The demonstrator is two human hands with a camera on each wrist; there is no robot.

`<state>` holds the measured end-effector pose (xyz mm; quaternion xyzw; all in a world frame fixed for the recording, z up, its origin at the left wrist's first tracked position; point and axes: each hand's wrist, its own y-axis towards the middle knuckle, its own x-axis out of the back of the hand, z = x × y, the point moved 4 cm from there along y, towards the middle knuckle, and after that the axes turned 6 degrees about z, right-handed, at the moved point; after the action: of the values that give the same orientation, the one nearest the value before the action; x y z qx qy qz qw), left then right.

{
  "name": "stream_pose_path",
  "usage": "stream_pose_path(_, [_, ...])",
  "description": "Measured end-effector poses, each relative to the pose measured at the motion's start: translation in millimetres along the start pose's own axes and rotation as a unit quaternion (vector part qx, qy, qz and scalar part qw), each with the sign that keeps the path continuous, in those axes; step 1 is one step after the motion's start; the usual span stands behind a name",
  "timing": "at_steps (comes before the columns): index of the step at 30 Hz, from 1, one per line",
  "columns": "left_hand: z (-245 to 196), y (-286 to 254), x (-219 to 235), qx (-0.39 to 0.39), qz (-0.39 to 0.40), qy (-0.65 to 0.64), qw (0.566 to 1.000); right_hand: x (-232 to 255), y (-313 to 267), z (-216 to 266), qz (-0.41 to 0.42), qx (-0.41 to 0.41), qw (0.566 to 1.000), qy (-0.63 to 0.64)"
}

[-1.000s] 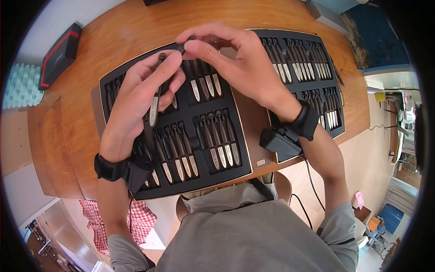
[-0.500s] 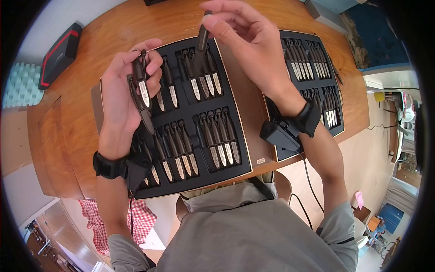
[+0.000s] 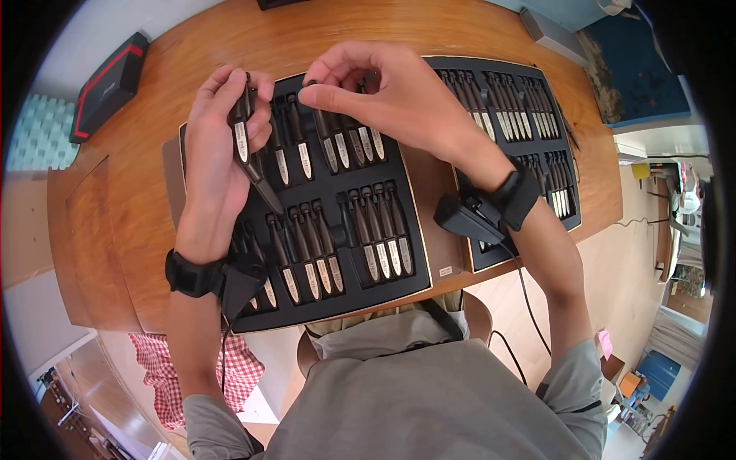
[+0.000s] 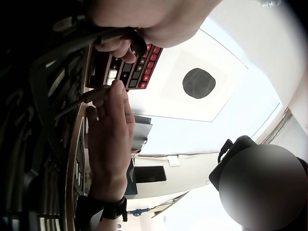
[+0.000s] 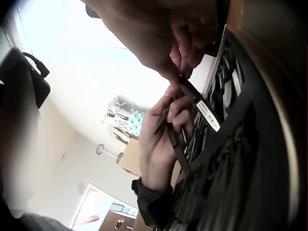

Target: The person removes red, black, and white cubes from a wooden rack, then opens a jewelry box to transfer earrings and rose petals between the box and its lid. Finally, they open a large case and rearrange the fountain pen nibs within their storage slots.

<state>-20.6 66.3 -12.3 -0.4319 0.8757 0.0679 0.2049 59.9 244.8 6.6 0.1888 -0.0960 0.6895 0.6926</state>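
Observation:
My left hand (image 3: 208,149) holds slim dark sticks above the left tray. One stick (image 3: 242,142) shows a silver label, and another dark stick (image 3: 262,188) angles down beneath it. Thumb and fingertips of my right hand (image 3: 399,96) pinch the top end of another dark stick (image 5: 208,114), tapered and white-labelled. In the head view it points down at the left side of the upper middle compartment, beside several similar sticks (image 3: 366,144). The black left tray (image 3: 326,182) has several compartments of these sticks, some hidden behind my left hand.
A second black tray (image 3: 529,146) with more sticks lies to the right on the wooden table (image 3: 115,230). A black box with a red stripe (image 3: 111,88) stands at the far left. A grey box (image 3: 553,32) sits at the back right. Cables hang from both wrist cameras.
A second ago my hands were together at the sticks. My right hand then raised one stick away and has now lowered it towards the upper middle compartment. The left hand keeps its sticks.

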Motion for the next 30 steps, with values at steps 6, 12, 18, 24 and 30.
stream_pose_path(6, [0.1,-1.1,-4.0,0.021,0.005,-0.003,1.000,-5.1,6.1,-12.8,-0.031,0.060,0.975,-0.210])
stream_pose_path(12, [2.8,-0.6,1.9,0.042,0.009,-0.002,0.999,-10.1,0.3,-16.2,-0.057,0.072,0.963,-0.255])
stream_pose_path(18, [1.7,-4.4,-4.4,0.052,-0.019,0.014,0.998,-11.7,-1.7,-12.3,-0.082,0.093,0.952,-0.280])
stream_pose_path(24, [1.7,-3.0,-1.2,0.051,-0.012,0.012,0.999,-17.1,-5.3,-11.2,-0.093,0.097,0.949,-0.287])
stream_pose_path(30, [1.8,-4.7,-3.8,0.076,0.024,-0.031,0.996,-16.4,-4.4,-13.3,-0.116,0.103,0.942,-0.297])
